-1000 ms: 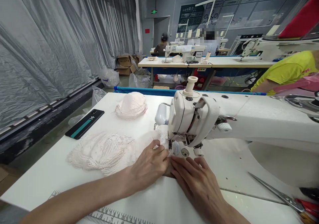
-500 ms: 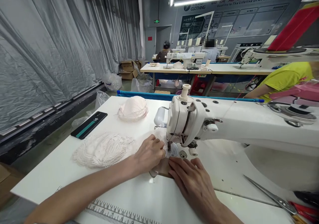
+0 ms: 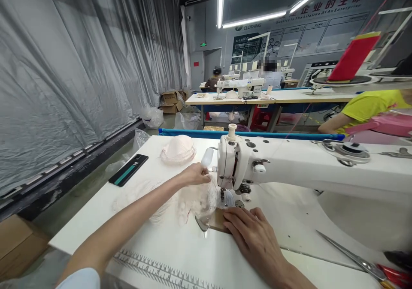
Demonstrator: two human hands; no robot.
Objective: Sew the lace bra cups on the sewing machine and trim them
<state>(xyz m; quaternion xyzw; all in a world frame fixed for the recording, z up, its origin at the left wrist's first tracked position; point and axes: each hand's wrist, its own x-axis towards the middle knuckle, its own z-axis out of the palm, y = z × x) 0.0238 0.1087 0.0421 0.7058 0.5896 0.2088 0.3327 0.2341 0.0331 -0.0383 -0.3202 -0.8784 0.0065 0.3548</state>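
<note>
My left hand is behind the needle area, fingers curled at the lower end of a white, oval lamp-like piece. What lies between the fingertips is hidden. Below it, pale pink lace fabric spreads towards the presser foot of the white sewing machine. Palm down, my right hand lies with fingers stretched out, its fingertips on a flat brown piece in front of the foot. A metal-edged tip sits at that piece's left.
A lace stack lies left, partly behind my forearm. Moulded cups and a phone are farther back. Scissors lie right; a printed ruler runs along the front. A person in a yellow shirt is beyond the machine.
My left hand has gone from beside the presser foot back to the white oval piece, uncovering lace. My right hand stays on the brown piece. The camera view has shifted slightly.
</note>
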